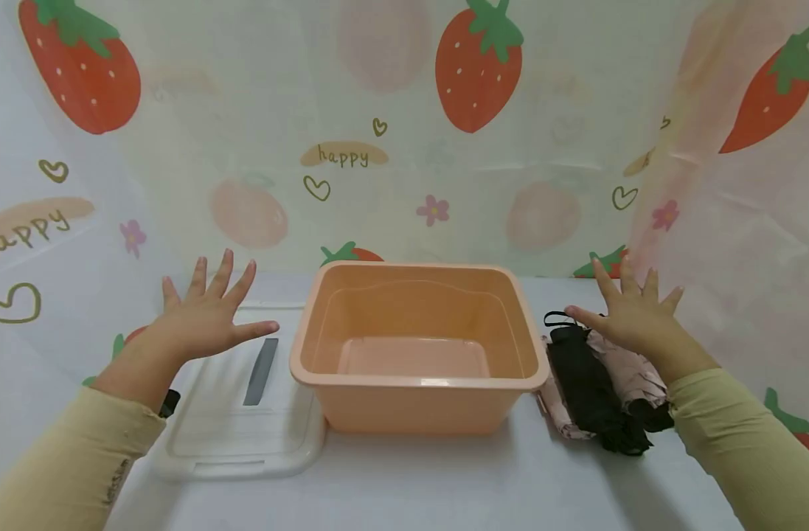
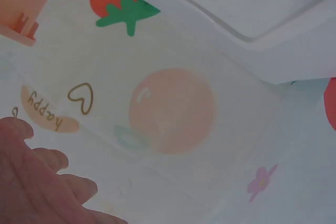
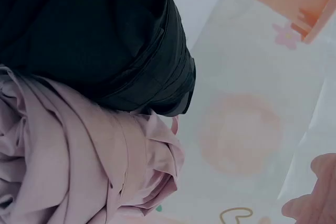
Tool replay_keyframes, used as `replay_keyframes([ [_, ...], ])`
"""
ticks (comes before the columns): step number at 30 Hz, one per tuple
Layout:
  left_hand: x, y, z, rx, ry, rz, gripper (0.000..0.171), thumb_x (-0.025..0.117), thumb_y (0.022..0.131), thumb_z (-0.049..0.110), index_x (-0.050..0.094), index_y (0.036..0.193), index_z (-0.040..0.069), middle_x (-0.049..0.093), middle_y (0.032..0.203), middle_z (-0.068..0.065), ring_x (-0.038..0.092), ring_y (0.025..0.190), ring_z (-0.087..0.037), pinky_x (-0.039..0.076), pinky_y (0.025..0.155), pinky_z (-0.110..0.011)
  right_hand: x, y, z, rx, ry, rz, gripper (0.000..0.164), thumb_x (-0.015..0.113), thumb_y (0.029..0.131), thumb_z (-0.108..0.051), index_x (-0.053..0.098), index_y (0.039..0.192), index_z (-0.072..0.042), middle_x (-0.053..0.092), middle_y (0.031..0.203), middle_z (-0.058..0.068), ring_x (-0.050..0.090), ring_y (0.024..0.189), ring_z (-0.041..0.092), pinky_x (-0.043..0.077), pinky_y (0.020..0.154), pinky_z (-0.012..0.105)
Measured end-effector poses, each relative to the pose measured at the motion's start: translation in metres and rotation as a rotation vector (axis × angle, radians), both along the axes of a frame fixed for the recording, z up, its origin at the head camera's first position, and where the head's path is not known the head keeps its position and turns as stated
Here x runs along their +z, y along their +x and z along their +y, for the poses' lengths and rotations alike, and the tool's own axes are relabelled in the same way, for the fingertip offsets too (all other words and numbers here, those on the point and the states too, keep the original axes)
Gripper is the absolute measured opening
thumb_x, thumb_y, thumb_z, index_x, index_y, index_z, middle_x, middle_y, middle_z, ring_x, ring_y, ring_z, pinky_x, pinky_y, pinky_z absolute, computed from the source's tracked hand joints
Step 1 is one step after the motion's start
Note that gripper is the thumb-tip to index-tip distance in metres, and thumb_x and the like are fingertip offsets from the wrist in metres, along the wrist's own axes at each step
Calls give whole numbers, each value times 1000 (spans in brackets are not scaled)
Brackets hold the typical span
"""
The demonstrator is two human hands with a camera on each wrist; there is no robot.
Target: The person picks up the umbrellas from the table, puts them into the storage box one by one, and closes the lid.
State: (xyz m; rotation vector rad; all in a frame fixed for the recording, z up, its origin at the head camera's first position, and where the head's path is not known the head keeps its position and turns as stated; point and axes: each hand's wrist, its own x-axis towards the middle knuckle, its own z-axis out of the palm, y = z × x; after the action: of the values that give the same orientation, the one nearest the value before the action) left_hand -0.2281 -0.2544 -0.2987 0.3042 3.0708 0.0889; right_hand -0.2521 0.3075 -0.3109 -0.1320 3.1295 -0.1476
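Observation:
My left hand (image 1: 205, 321) is held with fingers spread above a translucent white lid (image 1: 205, 428) with a grey handle (image 1: 261, 372). On the other side my right hand (image 1: 636, 321) also has its fingers spread, over a black folded umbrella (image 1: 582, 380) with a wrist loop and pink folded umbrellas (image 1: 626, 369) beside it. Neither hand holds anything. Between them stands a peach plastic storage box (image 1: 417, 405), open at the top, with nothing visible inside. The right wrist view shows the black umbrella (image 3: 105, 35) lying against a pink one (image 3: 79, 150).
White cloth covers the table (image 1: 404, 487). A strawberry-print curtain (image 1: 404, 177) hangs behind and along both sides. The lid lies flat, close to the box's left side; the umbrellas lie close to its right side.

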Motion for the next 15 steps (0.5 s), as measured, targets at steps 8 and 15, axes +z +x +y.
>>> replay_keyframes([
  [8, 1, 2, 14, -48, -10, -5, 107, 29, 72, 84, -11, 146, 18, -25, 148, -14, -23, 130, -46, -13, 88, -74, 0, -2, 2, 0, -19, -9, 99, 31, 78, -79, -18, 144, -24, -15, 143, 34, -26, 119, 59, -24, 78, 73],
  [15, 3, 8, 40, -123, 0, 6, 113, 32, 68, 86, -8, 147, 15, -23, 149, -12, -21, 131, -45, -14, 89, -73, 0, -3, 2, 1, -26, -11, 98, 31, 79, -77, -17, 144, -22, -14, 143, 34, -27, 119, 58, -25, 77, 72],
])
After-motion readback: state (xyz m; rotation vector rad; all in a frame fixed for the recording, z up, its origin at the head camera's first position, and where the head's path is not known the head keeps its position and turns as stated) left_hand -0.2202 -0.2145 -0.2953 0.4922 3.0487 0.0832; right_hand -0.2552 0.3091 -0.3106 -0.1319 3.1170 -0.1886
